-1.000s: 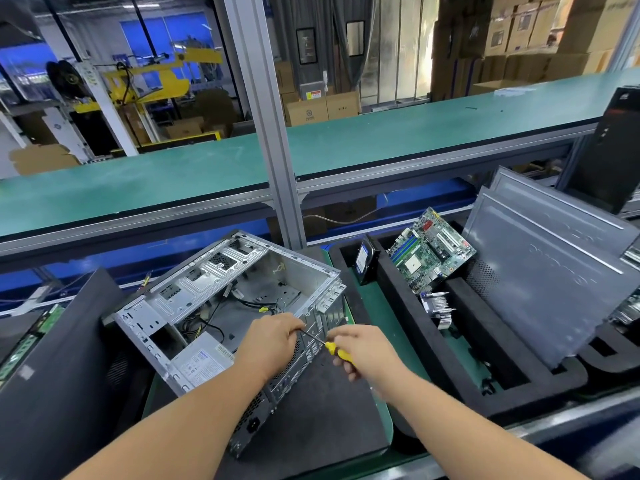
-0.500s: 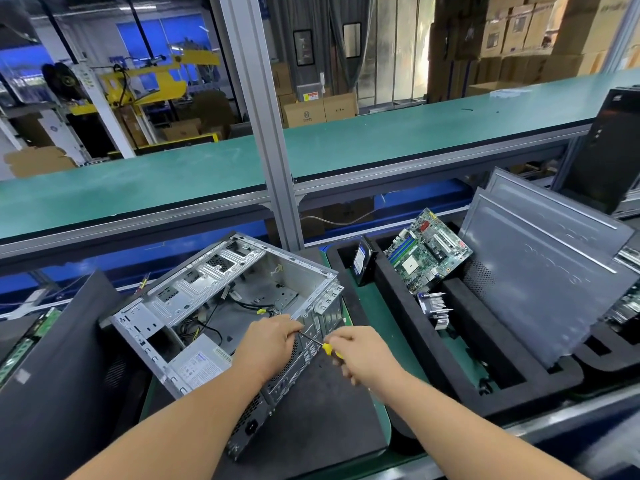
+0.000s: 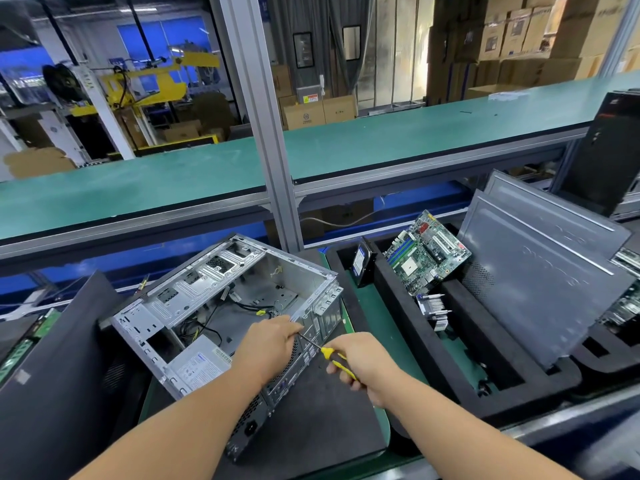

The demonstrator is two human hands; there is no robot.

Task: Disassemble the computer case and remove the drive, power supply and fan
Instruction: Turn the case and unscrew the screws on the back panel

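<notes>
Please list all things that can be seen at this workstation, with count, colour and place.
computer case: one, silver, open, on the black mat, left of centre
power supply: one, grey, inside the case's near corner
screwdriver: one, yellow handle, tip at the case's rear panel
drive: one, black, upright in the foam tray
motherboard: one, green, leaning in the foam tray
side panels: two, grey, leaning at right
foam tray: one, black, right of the case
left hand: on the case's rear edge
right hand: grips the screwdriver
</notes>
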